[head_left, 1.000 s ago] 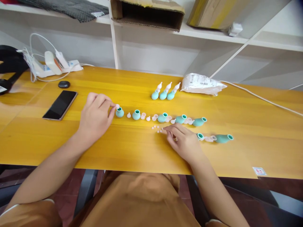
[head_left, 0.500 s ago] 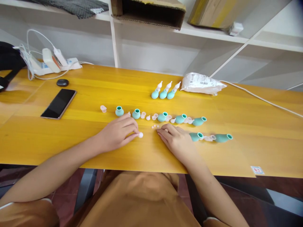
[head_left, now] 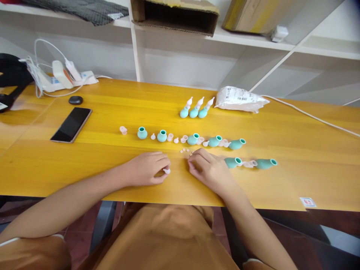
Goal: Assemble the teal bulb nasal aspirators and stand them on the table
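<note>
My left hand [head_left: 147, 168] rests on the yellow table [head_left: 112, 157] near its front edge, fingers pinched on a small pale pink cap [head_left: 167, 171]. My right hand [head_left: 209, 170] lies close beside it, fingers curled next to several tiny pink discs [head_left: 185, 151]; what it holds, if anything, is hidden. Behind the hands runs a row of teal rubber bulbs [head_left: 162, 136] with pink caps [head_left: 123, 130] between them. Two more teal bulbs [head_left: 264, 164] lie to the right. Three assembled bulbs with pink tips [head_left: 195, 108] lie farther back.
A black phone [head_left: 71, 124] and a small dark pebble-shaped case [head_left: 75, 100] lie at the left. A power strip with chargers and cables [head_left: 62, 77] sits at the back left, a white plastic bag [head_left: 240, 99] at the back right. Shelves with cardboard boxes [head_left: 174, 15] stand behind.
My left hand left the bulb at the row's left end, set a pink cap there, and came down to the front with a small pink piece. My right hand curled tighter by the discs.
</note>
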`<state>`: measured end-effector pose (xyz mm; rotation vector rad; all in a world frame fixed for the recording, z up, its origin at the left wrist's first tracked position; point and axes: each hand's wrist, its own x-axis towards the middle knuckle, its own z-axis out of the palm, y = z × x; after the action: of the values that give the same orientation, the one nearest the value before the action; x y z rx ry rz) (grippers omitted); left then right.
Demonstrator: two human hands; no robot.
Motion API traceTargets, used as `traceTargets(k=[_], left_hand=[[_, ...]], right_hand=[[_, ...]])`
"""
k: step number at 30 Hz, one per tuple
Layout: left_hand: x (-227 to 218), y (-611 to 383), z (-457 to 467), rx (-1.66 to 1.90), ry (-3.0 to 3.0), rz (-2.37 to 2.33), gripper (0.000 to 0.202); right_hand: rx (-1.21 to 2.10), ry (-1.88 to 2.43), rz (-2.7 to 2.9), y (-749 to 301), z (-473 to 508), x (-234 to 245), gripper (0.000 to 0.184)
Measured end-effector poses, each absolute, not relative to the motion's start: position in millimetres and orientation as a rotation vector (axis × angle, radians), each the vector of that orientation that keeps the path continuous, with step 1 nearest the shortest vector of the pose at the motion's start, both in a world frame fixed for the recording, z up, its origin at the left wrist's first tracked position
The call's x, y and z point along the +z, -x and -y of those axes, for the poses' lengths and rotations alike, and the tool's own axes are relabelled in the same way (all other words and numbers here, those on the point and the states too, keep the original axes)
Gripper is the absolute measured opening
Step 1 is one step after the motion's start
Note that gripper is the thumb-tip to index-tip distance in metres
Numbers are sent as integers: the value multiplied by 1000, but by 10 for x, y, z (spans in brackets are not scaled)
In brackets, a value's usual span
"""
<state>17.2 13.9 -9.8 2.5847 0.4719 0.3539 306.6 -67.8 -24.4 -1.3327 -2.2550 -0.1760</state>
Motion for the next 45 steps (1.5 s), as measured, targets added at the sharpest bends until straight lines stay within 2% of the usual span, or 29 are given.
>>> traceTargets(k=[4, 7, 11, 20, 29, 36, 45], left_hand=[[-115, -190, -113, 356, -2623, -519, 9], [-118, -192, -106, 370, -2572, -541, 3], [-84, -180, -118, 405, -2429, -455, 15], [78, -159, -67, 592, -2122, -412, 10], [144, -174, 76, 641, -2023, -373, 10], [111, -197, 104, 737, -2050, -323, 9], [65, -183, 71, 715, -2071, -382, 17]], right_hand=[[-5, 1307, 2256, -3075, 698, -182, 9], [126, 1272, 2233, -3074, 779, -40, 11], [254, 1229, 2167, -2990, 964, 120, 15], [605, 1115, 1848, -2576, 1032, -102, 16], [380, 922, 1786, -2462, 1041, -117, 24], [329, 864, 1793, -2478, 1034, -102, 28], [259, 878, 1803, -2465, 1020, -95, 36]])
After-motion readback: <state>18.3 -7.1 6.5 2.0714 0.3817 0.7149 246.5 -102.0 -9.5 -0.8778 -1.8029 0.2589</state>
